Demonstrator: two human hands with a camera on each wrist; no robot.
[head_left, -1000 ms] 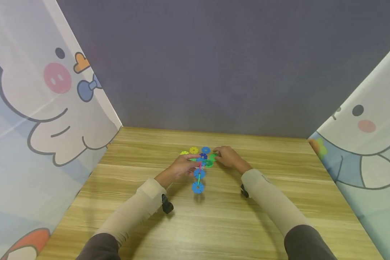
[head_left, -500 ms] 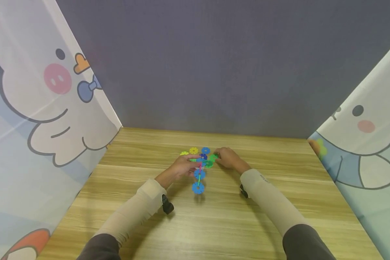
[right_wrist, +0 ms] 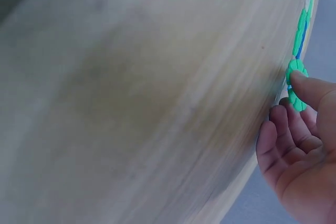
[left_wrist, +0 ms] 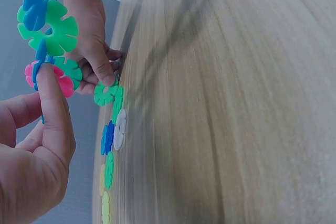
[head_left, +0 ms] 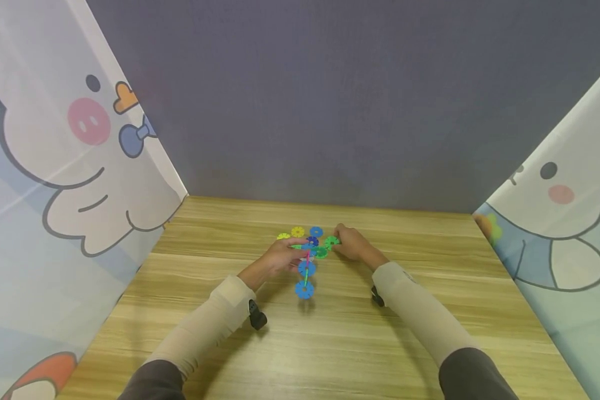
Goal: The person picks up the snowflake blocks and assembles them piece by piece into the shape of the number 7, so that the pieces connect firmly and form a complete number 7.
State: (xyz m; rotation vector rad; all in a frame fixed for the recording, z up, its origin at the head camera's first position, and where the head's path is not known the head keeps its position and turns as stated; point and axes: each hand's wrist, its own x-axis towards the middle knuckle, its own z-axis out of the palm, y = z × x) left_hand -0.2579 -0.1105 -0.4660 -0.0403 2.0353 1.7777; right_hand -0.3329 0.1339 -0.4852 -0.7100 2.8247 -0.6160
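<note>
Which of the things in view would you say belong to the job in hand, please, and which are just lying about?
Likely in the job:
joined discs, held in the left grip
pinched green disc, in the right grip

Lying loose, perhaps spares:
two yellow discs
light blue disc
dark blue disc
white disc

Wood-grained tabletop (head_left: pixel 355 344) under yellow discs (head_left: pixel 297 231), blue discs (head_left: pixel 316 231), green discs (left_wrist: pixel 108 170) and a white disc (left_wrist: pixel 120 130)
</note>
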